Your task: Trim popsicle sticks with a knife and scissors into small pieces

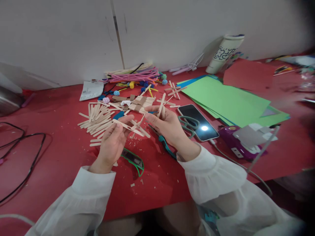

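Between the thumb and fingers of my left hand is a wooden craft stick, which crosses other sticks in front of the fingertips. My right hand is closed on craft sticks too; one craft stick rises upright from its fingers, and a thin one points toward the left hand's sticks. Whether the sticks of the two hands are joined, I cannot tell. Below them a green box cutter lies on the red table. Teal-handled pliers rest partly hidden under my right hand.
Loose craft sticks are piled at left, with a bundled stack behind. Crossed sticks lie near green paper. Scissors, a phone, a purple power strip, pink pipe cleaners and a tumbler stand or lie around.
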